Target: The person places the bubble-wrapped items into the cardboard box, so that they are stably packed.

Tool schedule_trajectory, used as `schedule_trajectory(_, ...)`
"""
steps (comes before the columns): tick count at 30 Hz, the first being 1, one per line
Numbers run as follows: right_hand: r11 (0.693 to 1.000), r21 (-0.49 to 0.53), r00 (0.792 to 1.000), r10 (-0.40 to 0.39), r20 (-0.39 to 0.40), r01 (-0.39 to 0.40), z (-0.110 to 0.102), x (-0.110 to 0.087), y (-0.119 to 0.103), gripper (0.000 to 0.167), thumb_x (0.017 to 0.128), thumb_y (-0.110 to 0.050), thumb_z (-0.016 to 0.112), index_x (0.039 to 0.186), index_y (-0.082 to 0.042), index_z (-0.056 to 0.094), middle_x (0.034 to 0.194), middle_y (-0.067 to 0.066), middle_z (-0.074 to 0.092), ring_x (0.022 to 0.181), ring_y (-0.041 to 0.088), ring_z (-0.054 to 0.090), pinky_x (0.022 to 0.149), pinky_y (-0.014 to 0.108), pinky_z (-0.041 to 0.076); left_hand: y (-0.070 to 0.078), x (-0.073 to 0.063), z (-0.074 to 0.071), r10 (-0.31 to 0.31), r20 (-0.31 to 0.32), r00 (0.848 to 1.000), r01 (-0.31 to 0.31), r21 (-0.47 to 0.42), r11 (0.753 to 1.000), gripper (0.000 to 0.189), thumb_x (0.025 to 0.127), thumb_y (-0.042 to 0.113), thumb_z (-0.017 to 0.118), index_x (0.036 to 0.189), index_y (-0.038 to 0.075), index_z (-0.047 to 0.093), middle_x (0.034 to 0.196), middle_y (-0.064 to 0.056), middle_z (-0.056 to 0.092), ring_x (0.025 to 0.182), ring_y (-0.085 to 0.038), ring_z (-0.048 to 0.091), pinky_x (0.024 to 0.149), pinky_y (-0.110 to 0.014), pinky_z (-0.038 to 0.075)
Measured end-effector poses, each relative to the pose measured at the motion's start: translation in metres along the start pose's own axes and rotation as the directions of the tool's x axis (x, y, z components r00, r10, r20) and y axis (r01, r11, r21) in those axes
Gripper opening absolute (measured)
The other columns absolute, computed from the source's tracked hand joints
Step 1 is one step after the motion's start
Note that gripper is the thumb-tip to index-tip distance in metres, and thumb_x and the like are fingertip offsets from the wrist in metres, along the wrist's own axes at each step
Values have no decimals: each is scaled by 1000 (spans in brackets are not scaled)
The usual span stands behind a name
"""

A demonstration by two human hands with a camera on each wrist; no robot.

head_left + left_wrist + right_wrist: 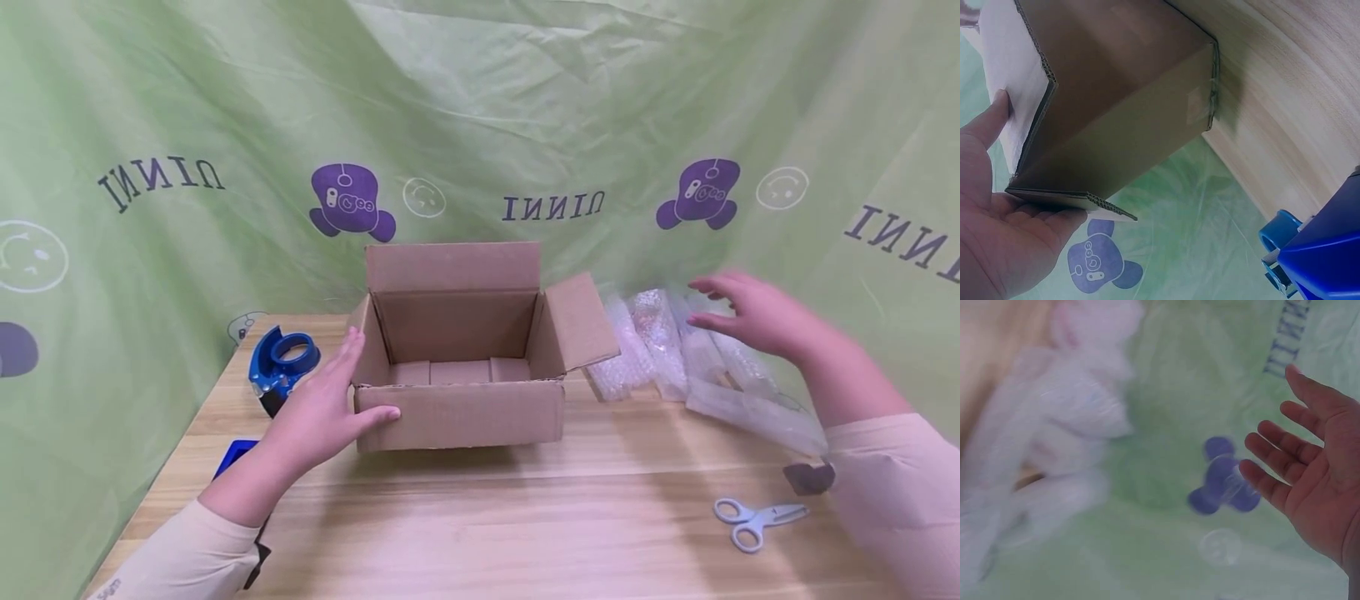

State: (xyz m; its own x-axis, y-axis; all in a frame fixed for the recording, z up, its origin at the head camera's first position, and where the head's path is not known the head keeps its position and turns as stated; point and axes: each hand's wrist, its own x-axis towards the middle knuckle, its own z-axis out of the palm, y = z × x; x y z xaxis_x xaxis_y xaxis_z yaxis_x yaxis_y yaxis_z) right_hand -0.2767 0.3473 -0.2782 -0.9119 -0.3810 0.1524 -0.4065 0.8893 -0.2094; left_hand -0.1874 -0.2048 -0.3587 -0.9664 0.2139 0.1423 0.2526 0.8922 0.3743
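Toward frame right, my right grip (753, 315) hangs empty, fingers loose, nearer the bubble-wrap packets (662, 343) just down-left, long axes slanting lower-right; my left grip (322, 415) holds the cardboard box (465, 417).

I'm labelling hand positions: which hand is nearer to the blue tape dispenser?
Left. The left hand holds the cardboard box, just right of the blue tape dispenser; the right hand is beyond the box, near the bubble-wrapped packages.
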Motion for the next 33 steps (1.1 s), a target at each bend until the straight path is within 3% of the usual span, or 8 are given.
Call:
schedule_trajectory(9,998,-21,996,63,69,-62,38,-43,50,61,89,-30,72,132,9,52,124,37,54,110,51,55,92,66,42,0,0,0,4,-17,1000,-4,5,1000,115,79,72,63,158,9,9,165,-12,9,145,-42,26,111,-60,33)
schedule_trajectory(15,988,-10,974,156,164,-156,58,-68,69,66,91,-35,70,135,10,49,130,41,49,118,58,46,95,69,38,1,-1,0,3,-20,1000,-3,7,1000,116,78,74,62,159,10,9,165,-12,9,145,-43,26,110,-61,34)
schedule_trajectory(18,987,-20,968,161,193,-160,68,-78,76,67,90,-34,70,134,11,49,129,41,50,117,59,45,94,70,38,0,0,0,4,-13,1000,-4,8,1000,116,78,74,62,159,10,8,165,-11,8,146,-43,25,110,-60,33)
schedule_trajectory(27,983,14,960,178,214,-185,96,-98,99,65,90,-28,70,132,16,47,127,43,50,115,63,45,93,72,37,2,0,0,1,-5,1000,-1,-4,1000,115,79,71,64,159,9,8,165,-12,8,146,-43,24,111,-60,32)
schedule_trajectory(33,983,-42,967,181,182,-176,113,-100,115,66,86,-22,72,132,18,46,124,46,49,112,64,46,93,71,38,2,-1,-1,5,-13,1000,-5,5,1000,114,79,69,66,159,9,9,165,-12,9,145,-43,26,111,-60,33)
